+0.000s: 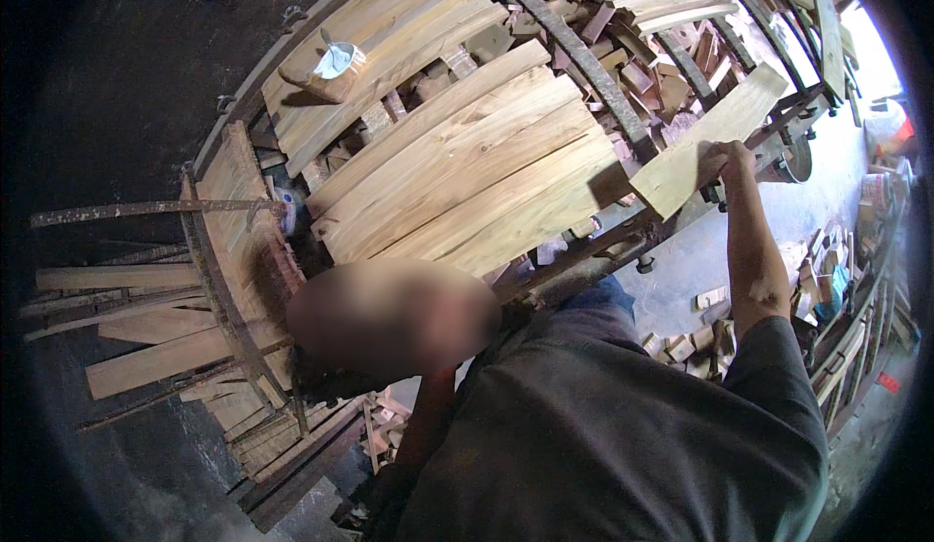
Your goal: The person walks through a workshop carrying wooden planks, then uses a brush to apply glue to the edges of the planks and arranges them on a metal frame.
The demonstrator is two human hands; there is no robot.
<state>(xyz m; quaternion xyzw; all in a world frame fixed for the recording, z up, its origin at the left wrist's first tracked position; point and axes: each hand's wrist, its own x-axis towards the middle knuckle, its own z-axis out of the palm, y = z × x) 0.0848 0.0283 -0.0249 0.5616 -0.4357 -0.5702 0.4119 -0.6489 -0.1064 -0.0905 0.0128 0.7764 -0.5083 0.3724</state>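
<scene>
My right hand (pixel 736 160), at the right, is closed round the lower edge of a pale wooden board (pixel 720 133), held at a slant beyond the end of a row of boards. In that row, several light planks (pixel 477 162) lie side by side on a metal rack (pixel 574 44). From below, my left forearm (pixel 438 401) reaches up to a blurred patch near the row's near left end. The blur hides my left hand, so its fingers and anything in them cannot be made out.
A second row of planks (pixel 384 31) lies farther back, bearing a small white pot (pixel 339 59) beside a brown block. Wood offcuts (pixel 671 85) heap under the rack's bars. Long boards (pixel 156 352) are stacked at left. More offcuts (pixel 691 347) lie on the floor at right.
</scene>
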